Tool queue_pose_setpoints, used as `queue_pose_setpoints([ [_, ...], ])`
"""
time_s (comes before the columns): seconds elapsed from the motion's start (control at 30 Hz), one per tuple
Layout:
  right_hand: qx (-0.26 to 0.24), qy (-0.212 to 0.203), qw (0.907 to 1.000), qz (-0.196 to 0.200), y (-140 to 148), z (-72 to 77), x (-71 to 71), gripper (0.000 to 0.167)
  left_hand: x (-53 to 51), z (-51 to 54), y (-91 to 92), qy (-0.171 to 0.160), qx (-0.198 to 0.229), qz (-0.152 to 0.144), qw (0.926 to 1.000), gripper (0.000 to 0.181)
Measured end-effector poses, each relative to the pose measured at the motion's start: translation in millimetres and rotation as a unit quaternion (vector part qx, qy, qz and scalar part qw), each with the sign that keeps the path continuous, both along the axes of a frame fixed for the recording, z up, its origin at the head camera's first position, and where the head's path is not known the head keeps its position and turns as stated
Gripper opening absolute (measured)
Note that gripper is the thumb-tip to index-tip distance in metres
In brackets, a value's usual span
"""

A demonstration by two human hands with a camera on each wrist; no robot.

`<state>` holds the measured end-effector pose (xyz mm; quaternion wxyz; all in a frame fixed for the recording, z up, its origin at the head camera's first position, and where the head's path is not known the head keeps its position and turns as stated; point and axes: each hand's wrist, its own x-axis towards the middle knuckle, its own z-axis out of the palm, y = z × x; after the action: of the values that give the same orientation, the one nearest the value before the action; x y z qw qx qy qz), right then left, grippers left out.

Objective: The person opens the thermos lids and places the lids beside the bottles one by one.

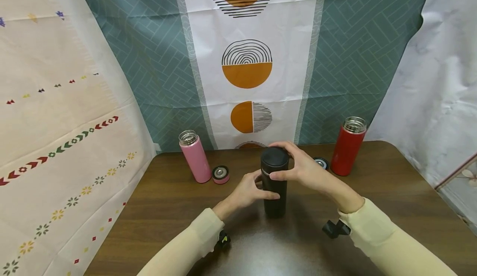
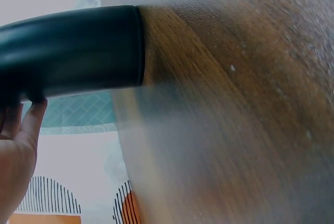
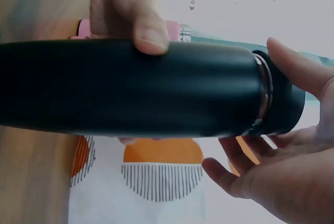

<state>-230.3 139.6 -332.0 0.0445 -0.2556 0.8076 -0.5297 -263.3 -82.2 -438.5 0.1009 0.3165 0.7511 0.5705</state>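
A black thermos bottle stands upright on the table, with a black lid on top. My left hand grips the bottle's body, its thumb across the near side. Around the lid curl the thumb and fingers of my right hand. In the right wrist view a silver ring shows between the body and the lid; whether the lid is loose I cannot tell. The left wrist view has the lower part of the bottle with its base at the tabletop.
A pink bottle without its lid stands at the back left, a pink lid beside it. At the back right is a lidless red bottle, next to another lid partly behind my right hand. Patterned cloth hangs behind the wooden table.
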Motion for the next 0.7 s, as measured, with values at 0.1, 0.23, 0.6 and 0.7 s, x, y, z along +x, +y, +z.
queue_pose_setpoints([
  [0.1, -0.003, -0.007, 0.9997, 0.022, 2, 6.4, -2.0, 0.069, 0.3, 0.6, 0.1, 0.000, -0.002, 0.003, 1.0000, 0.059],
  [0.23, 0.005, 0.000, 0.9996, 0.028, 4, 11.8, -3.2, 0.069, 0.9, 1.4, 0.2, -0.002, -0.002, 0.002, 1.0000, 0.061],
  [0.6, -0.006, 0.031, 0.9995, 0.007, 9, 20.2, -0.9, 0.067, 2.7, 0.6, 0.7, -0.019, 0.001, 0.004, 0.9998, 0.066],
  [0.7, 0.005, 0.042, 0.9991, -0.007, 11, 21.6, 0.6, 0.067, 4.0, 1.3, 0.8, -0.022, -0.001, 0.008, 0.9997, 0.067],
])
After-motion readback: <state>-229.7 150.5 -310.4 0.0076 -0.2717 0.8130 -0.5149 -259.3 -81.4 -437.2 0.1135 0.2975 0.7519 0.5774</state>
